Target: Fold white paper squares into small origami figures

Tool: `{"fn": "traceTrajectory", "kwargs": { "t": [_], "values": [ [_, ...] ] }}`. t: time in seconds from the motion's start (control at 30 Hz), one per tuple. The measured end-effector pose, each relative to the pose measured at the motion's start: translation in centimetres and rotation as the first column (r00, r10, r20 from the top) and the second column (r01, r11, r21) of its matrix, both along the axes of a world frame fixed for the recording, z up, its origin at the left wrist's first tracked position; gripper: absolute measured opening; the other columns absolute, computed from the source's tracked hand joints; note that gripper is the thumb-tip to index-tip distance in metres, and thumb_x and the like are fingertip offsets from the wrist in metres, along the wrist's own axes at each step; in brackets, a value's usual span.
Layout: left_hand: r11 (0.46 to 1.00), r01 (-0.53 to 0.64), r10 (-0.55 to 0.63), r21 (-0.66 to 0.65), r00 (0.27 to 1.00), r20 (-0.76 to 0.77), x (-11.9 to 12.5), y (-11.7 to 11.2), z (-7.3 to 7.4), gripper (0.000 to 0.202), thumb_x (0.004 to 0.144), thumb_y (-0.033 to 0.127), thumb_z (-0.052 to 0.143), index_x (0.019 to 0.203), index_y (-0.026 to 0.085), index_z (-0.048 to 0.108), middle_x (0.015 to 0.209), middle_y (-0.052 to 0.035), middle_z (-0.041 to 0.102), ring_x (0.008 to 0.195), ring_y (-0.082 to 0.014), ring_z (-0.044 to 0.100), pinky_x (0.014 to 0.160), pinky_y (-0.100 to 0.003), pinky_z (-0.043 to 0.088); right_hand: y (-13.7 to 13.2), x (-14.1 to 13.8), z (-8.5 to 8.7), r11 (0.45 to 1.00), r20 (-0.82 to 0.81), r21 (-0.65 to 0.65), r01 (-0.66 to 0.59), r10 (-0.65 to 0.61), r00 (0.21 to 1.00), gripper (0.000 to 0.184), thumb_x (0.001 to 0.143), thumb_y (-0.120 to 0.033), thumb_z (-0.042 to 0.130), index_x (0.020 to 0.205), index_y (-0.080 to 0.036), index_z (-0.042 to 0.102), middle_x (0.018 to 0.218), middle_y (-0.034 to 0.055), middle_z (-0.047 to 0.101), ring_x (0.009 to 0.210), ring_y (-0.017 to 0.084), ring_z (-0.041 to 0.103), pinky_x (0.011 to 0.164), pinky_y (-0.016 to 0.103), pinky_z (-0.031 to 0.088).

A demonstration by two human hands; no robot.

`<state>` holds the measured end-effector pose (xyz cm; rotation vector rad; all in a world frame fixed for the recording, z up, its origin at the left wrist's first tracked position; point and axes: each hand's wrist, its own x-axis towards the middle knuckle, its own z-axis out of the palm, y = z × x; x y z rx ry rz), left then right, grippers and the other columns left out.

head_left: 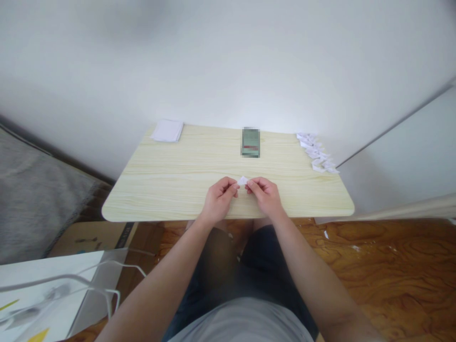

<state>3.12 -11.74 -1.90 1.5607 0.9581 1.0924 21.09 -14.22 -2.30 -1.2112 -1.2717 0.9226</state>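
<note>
Between my two hands, near the table's front edge, is a small folded piece of white paper (242, 180). My left hand (221, 194) pinches its left side between thumb and fingers. On the right side, my right hand (262, 191) grips it the same way. The paper comes to a point at the top; its finer folds are too small to make out. A stack of white paper sheets (167, 130) lies at the table's back left. Several folded white paper pieces (316, 153) sit in a row along the right edge.
The light wood table (178, 190) stands against a white wall. A phone-shaped, pixelated object (251, 142) lies at its back middle. Below left are a cardboard box (92, 237) and a white box with white cables (74, 280). A paper scrap (326, 234) is on the wooden floor.
</note>
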Motion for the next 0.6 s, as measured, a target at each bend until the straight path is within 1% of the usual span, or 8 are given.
{"fn": "traceTrajectory", "kwargs": {
  "t": [0.17, 0.23, 0.37, 0.6],
  "values": [
    [1.0, -0.024, 0.025, -0.02, 0.999, 0.044, -0.08, -0.04, -0.33, 0.011, 0.09, 0.029, 0.065, 0.089, 0.019, 0.066, 0.073, 0.0002, 0.064, 0.07, -0.0151, 0.057, 0.068, -0.028, 0.041, -0.09, 0.23, 0.14, 1.0, -0.001, 0.021, -0.004, 0.004, 1.0, 0.024, 0.094, -0.043, 0.067, 0.088, -0.022, 0.077, 0.076, 0.0021, 0.073, 0.074, 0.017, 0.067, 0.076, 0.031, 0.053],
    [0.999, -0.029, 0.03, -0.017, 0.998, 0.051, -0.11, -0.09, -0.18, 0.012, 0.09, 0.03, 0.065, 0.087, 0.019, 0.066, 0.073, 0.0003, 0.064, 0.07, -0.015, 0.057, 0.068, -0.028, 0.042, -0.14, 0.21, 0.27, 1.0, 0.002, 0.026, -0.015, 0.015, 1.0, 0.023, 0.094, -0.042, 0.068, 0.09, -0.022, 0.077, 0.078, 0.0024, 0.074, 0.075, 0.018, 0.069, 0.077, 0.031, 0.054],
    [1.0, -0.028, 0.029, -0.009, 0.998, 0.06, -0.22, -0.12, 0.26, 0.022, 0.094, 0.034, 0.062, 0.079, 0.018, 0.066, 0.072, -0.0001, 0.063, 0.073, -0.0153, 0.056, 0.072, -0.028, 0.043, -0.22, 0.08, 0.42, 0.999, 0.01, 0.035, -0.028, 0.028, 1.0, 0.021, 0.093, -0.041, 0.068, 0.092, -0.022, 0.078, 0.08, 0.0023, 0.075, 0.076, 0.018, 0.07, 0.077, 0.031, 0.055],
    [0.999, -0.002, 0.006, -0.033, 0.994, 0.111, -0.41, 0.02, 0.25, 0.018, 0.092, 0.033, 0.063, 0.082, 0.018, 0.066, 0.071, -0.0003, 0.063, 0.072, -0.0156, 0.056, 0.074, -0.029, 0.043, -0.34, -0.05, 0.44, 0.999, 0.032, 0.035, -0.028, 0.026, 0.999, 0.025, 0.093, -0.046, 0.069, 0.094, -0.023, 0.077, 0.079, 0.0024, 0.075, 0.075, 0.018, 0.07, 0.077, 0.032, 0.056]
  ]
}}
